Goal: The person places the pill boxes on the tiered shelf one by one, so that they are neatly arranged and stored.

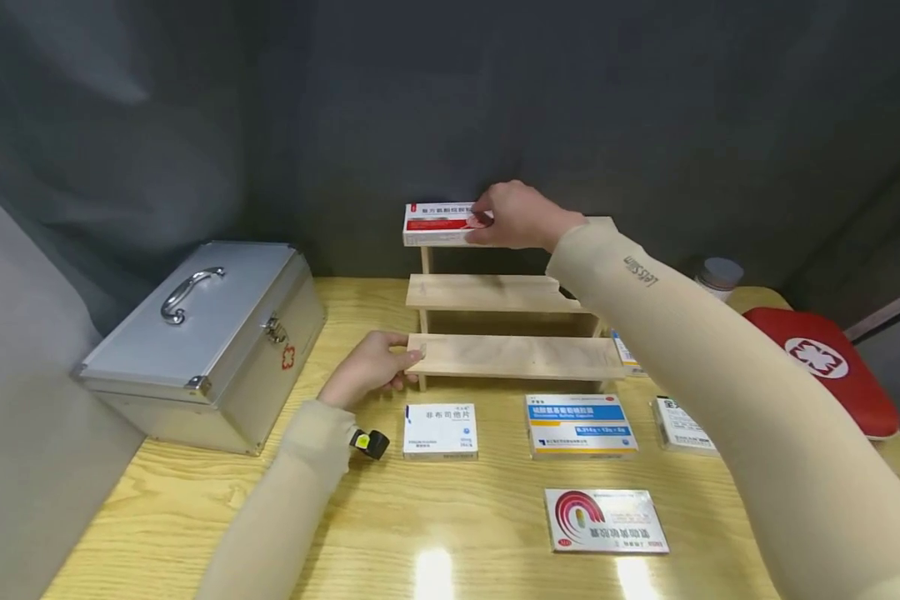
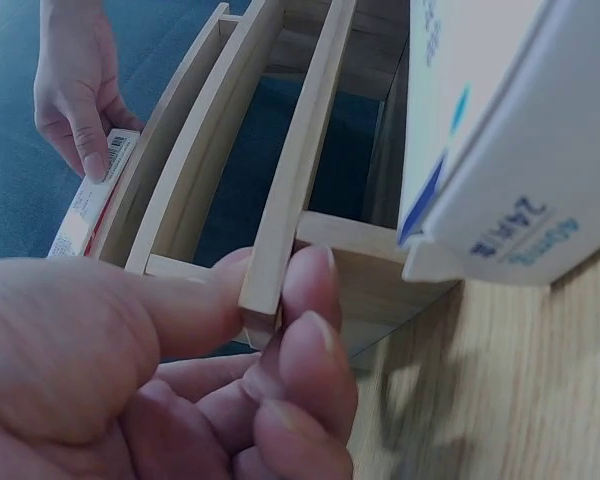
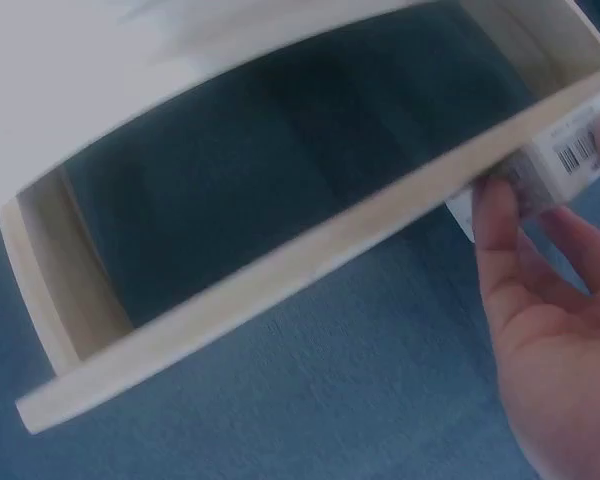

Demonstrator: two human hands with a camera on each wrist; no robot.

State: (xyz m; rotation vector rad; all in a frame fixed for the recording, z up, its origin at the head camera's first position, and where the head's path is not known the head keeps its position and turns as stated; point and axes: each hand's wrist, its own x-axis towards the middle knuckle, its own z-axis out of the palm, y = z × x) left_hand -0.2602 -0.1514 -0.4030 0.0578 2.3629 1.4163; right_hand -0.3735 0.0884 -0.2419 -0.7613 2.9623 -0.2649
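Note:
A three-tier wooden rack (image 1: 521, 357) stands on the table. My left hand (image 1: 371, 362) pinches the left end of its lowest shelf between thumb and fingers, as the left wrist view shows up close. At the top shelf's left end, my right hand (image 1: 525, 215) grips a red-and-white medicine box (image 1: 438, 223) by its right end. The box lies lengthwise along that shelf; in the right wrist view its barcode end (image 3: 570, 155) shows between thumb and fingers. In front of the rack lies a white medicine box (image 1: 440, 431), close to the left hand.
A silver first-aid case (image 1: 195, 325) stands at left. Blue-and-white (image 1: 581, 425) and pink-arc (image 1: 606, 521) medicine boxes lie in front. On the right are another white box (image 1: 682, 423), a red first-aid pouch (image 1: 817, 367) and a grey-capped bottle (image 1: 720, 275). The right forearm hides part of the rack.

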